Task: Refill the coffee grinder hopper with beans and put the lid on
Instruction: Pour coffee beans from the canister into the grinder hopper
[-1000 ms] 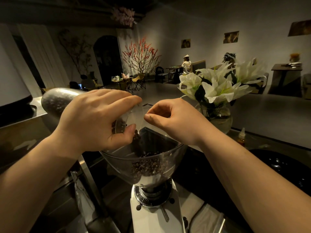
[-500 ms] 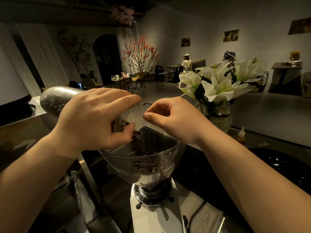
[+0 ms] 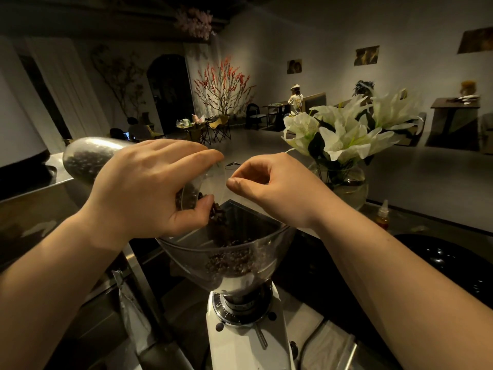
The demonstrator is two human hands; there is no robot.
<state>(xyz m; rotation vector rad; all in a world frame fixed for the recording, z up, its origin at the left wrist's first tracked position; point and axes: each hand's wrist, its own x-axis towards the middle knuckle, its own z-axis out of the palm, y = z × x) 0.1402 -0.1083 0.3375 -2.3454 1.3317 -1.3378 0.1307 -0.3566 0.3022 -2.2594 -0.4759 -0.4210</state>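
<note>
In the middle of the frame, the left hand (image 3: pixel 149 190) is closed around a clear bag of beans (image 3: pixel 88 158), which lies tilted with its full end toward the upper left and its open mouth pointing down over the hopper (image 3: pixel 226 257). The thumb and fingers grip the bag near the mouth. The right hand (image 3: pixel 272 188), just right of centre, pinches the far edge of the bag's mouth between thumb and forefinger and keeps it open. Dark beans (image 3: pixel 216 212) are in the air under the mouth, and more beans lie in the bottom of the clear hopper, which sits on the white grinder (image 3: pixel 240 343) at the lower centre. The hopper's top is open. A vase of white flowers (image 3: pixel 346 134) stands on the counter at the right.
</note>
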